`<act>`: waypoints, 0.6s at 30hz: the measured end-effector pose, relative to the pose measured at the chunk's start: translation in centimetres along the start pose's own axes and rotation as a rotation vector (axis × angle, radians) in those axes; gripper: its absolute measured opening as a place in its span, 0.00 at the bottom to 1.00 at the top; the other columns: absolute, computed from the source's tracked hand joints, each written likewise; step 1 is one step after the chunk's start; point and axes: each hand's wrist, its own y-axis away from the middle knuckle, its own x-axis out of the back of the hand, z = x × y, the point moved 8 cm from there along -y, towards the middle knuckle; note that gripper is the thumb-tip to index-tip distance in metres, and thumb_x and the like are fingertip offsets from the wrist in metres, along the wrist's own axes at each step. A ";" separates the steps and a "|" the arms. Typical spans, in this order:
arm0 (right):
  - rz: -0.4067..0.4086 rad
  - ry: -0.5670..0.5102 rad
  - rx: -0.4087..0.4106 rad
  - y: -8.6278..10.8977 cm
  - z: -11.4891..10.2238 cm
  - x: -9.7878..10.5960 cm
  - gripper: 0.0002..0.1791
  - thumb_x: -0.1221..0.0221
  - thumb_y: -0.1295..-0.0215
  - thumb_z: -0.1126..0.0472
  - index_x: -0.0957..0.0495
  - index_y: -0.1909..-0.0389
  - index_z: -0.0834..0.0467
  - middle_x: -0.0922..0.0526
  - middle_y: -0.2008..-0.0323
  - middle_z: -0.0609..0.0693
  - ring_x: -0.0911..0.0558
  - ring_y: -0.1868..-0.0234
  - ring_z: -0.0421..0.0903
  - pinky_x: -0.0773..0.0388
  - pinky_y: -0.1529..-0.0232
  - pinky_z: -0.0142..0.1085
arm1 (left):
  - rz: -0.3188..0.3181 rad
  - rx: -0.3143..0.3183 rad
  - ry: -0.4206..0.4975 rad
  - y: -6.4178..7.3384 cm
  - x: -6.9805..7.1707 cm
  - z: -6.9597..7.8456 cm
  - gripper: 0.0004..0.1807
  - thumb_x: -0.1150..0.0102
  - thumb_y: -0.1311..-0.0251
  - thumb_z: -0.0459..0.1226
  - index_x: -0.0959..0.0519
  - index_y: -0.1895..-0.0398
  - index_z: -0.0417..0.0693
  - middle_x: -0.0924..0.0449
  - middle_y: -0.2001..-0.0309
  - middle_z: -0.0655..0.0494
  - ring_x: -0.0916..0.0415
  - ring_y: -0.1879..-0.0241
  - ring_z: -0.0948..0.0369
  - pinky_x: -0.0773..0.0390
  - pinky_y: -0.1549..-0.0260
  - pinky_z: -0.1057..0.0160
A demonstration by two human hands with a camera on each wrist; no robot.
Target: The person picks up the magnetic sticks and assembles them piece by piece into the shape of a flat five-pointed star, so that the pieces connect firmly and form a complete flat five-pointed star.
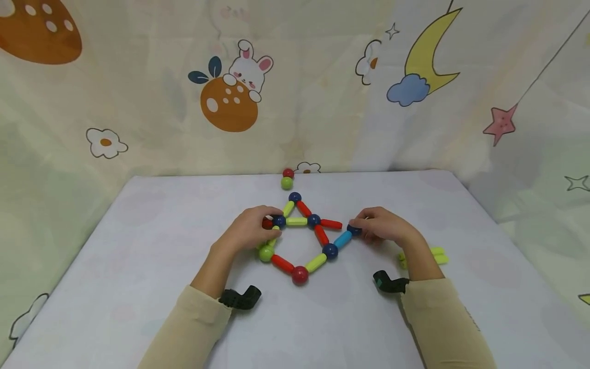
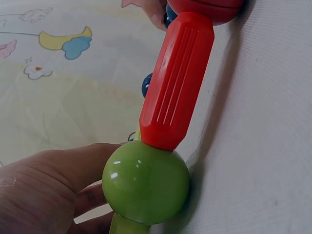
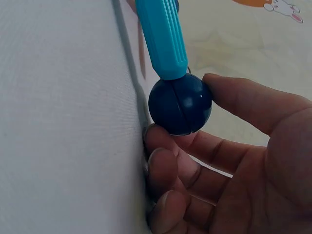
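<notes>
A flat frame of magnetic rods and balls lies on the table, its red, yellow-green and blue rods joined by balls. My left hand (image 1: 251, 228) holds a dark blue ball (image 1: 278, 221) at its left corner, with thumb and finger on either side. Just below that hand is a green ball (image 2: 146, 183), joined to a red rod (image 2: 178, 80) that leads to a red ball (image 1: 300, 275). On the right, my right hand (image 1: 384, 225) pinches another dark blue ball (image 3: 180, 104) at the end of a light blue rod (image 1: 343, 239). A red rod (image 1: 331, 224) points toward this hand, its tip apart from the ball.
Behind the frame, a red ball (image 1: 288, 173) and a green ball (image 1: 287, 183) sit near the table's back edge. Yellow-green rods (image 1: 439, 255) lie beside the right forearm, partly hidden by it. A patterned cloth (image 1: 322, 102) hangs behind the white table (image 1: 138, 230).
</notes>
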 end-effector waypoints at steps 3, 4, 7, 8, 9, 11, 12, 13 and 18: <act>0.007 0.026 0.005 -0.2 0.0 -0.3 0.24 0.42 0.26 0.43 0.21 0.45 0.60 0.20 0.65 0.53 0.23 0.67 0.48 0.25 0.65 0.35 | -0.003 0.002 -0.001 0.1 -0.1 -0.1 0.28 0.31 0.36 0.43 0.23 0.31 0.57 0.24 0.31 0.51 0.27 0.37 0.50 0.23 0.36 0.44; 0.012 0.034 0.009 -0.3 0.0 -0.4 0.24 0.42 0.26 0.43 0.21 0.45 0.60 0.20 0.66 0.53 0.23 0.67 0.48 0.25 0.65 0.35 | -0.003 0.004 -0.001 0.1 -0.1 -0.1 0.28 0.31 0.36 0.43 0.23 0.31 0.57 0.24 0.31 0.51 0.27 0.37 0.50 0.23 0.37 0.44; 0.029 0.059 0.023 -0.5 -0.2 -0.6 0.24 0.43 0.26 0.43 0.20 0.45 0.59 0.21 0.67 0.53 0.24 0.69 0.47 0.26 0.67 0.35 | -0.003 0.006 -0.005 0.1 -0.1 -0.1 0.28 0.31 0.35 0.43 0.23 0.31 0.57 0.24 0.31 0.50 0.27 0.37 0.50 0.23 0.37 0.44; 0.035 0.064 0.026 -0.5 -0.4 -0.6 0.24 0.43 0.26 0.43 0.20 0.46 0.59 0.21 0.68 0.53 0.24 0.69 0.48 0.27 0.67 0.35 | -0.004 0.006 -0.005 0.1 -0.1 -0.1 0.28 0.31 0.35 0.43 0.23 0.31 0.57 0.24 0.32 0.50 0.27 0.37 0.50 0.23 0.37 0.44; 0.041 0.069 0.029 -0.6 -0.5 -0.7 0.23 0.43 0.26 0.44 0.20 0.46 0.59 0.21 0.68 0.53 0.24 0.69 0.48 0.27 0.68 0.35 | -0.005 0.006 -0.003 0.1 -0.1 0.0 0.28 0.31 0.35 0.43 0.23 0.31 0.57 0.24 0.32 0.50 0.27 0.37 0.50 0.23 0.37 0.44; 0.054 0.080 0.030 -0.7 -0.7 -0.8 0.23 0.43 0.25 0.44 0.19 0.47 0.59 0.21 0.68 0.53 0.24 0.69 0.48 0.28 0.68 0.34 | -0.007 0.006 -0.001 0.1 0.0 0.0 0.28 0.31 0.35 0.43 0.23 0.31 0.57 0.24 0.31 0.50 0.27 0.37 0.50 0.23 0.37 0.44; 0.059 0.085 0.030 -0.7 -0.8 -0.8 0.23 0.43 0.25 0.44 0.19 0.47 0.59 0.21 0.68 0.52 0.24 0.69 0.48 0.28 0.68 0.34 | -0.009 0.005 -0.001 0.1 0.0 0.1 0.28 0.31 0.35 0.43 0.23 0.31 0.57 0.24 0.31 0.50 0.27 0.37 0.50 0.23 0.37 0.44; 0.063 0.089 0.028 -0.8 -0.9 -0.9 0.23 0.43 0.25 0.43 0.19 0.47 0.59 0.21 0.68 0.53 0.24 0.68 0.48 0.28 0.68 0.34 | -0.009 0.004 0.001 0.1 0.0 0.1 0.28 0.31 0.35 0.43 0.23 0.31 0.57 0.24 0.32 0.50 0.27 0.38 0.50 0.23 0.37 0.44; 0.079 0.067 0.015 -0.7 -0.8 -0.7 0.24 0.43 0.26 0.43 0.19 0.44 0.59 0.20 0.66 0.54 0.23 0.67 0.48 0.26 0.66 0.35 | -0.013 0.008 0.006 0.0 0.0 0.1 0.28 0.32 0.35 0.43 0.23 0.31 0.56 0.24 0.32 0.50 0.27 0.39 0.50 0.22 0.38 0.45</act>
